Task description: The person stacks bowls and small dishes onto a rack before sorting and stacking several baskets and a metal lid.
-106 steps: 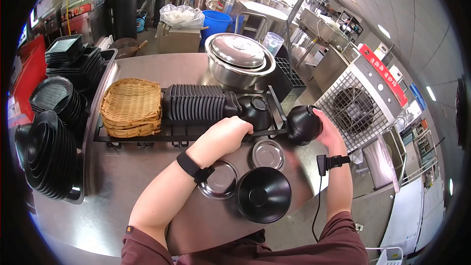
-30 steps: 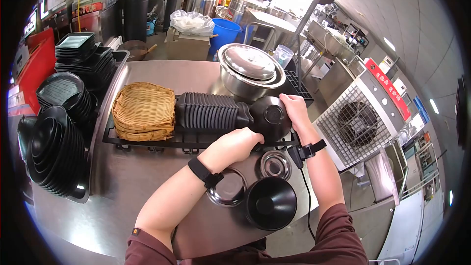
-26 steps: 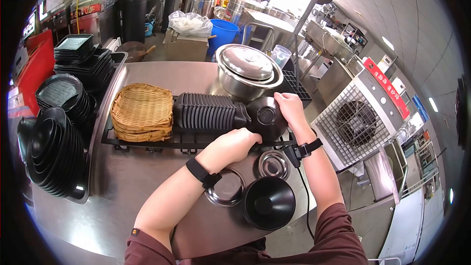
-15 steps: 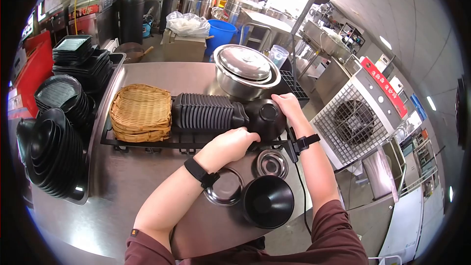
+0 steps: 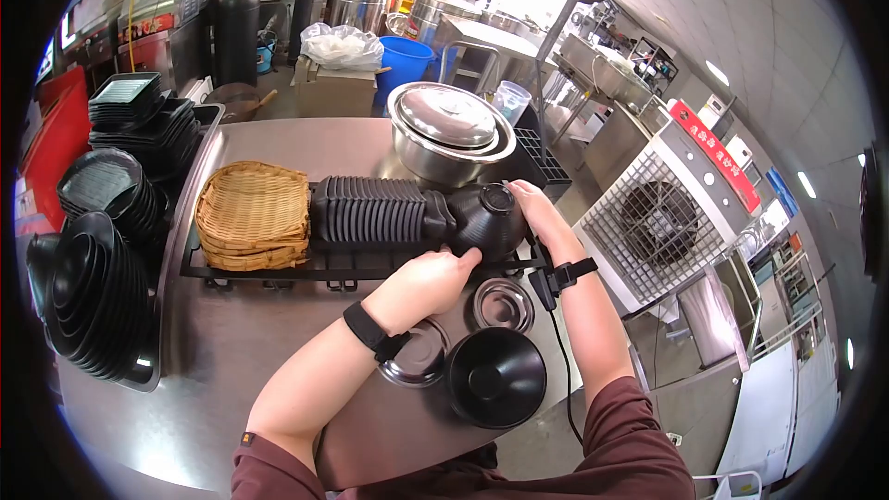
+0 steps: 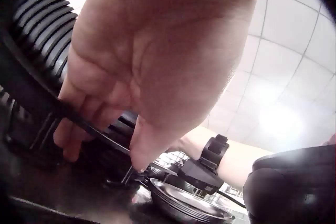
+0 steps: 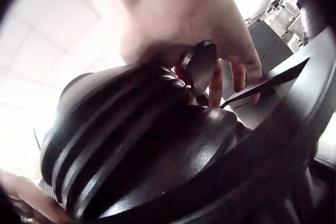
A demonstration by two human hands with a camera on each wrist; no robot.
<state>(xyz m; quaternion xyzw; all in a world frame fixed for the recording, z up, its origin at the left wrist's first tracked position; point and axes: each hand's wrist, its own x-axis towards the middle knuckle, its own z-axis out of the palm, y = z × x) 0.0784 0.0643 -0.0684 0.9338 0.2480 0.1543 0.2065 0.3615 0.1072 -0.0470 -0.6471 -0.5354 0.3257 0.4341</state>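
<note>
A row of black ribbed bowls [image 5: 370, 211] lies on its side in a black wire rack [image 5: 278, 266] on the steel counter. My right hand [image 5: 530, 210] cups the black bowl [image 5: 484, 219] at the row's right end, with its fingers over the bowl's foot. In the right wrist view my right hand [image 7: 220, 71] lies over that bowl [image 7: 157, 150]. My left hand [image 5: 435, 278] is at the rack's front rail below that bowl. The left wrist view shows my left hand [image 6: 102, 150] with fingers curled round the thin black rail, beside the ribbed bowls [image 6: 42, 24].
Wicker baskets [image 5: 252, 213] sit at the rack's left. Lidded steel basins [image 5: 449, 130] stand behind it. An upturned black bowl [image 5: 495, 375] and two small steel dishes [image 5: 503, 304] [image 5: 412, 356] lie near the front edge. Stacks of black dishes [image 5: 93, 287] fill the left side.
My right hand has brought a black bowl from beyond the rack's right end and set it against the end of the row. My left hand has stayed at the rail.
</note>
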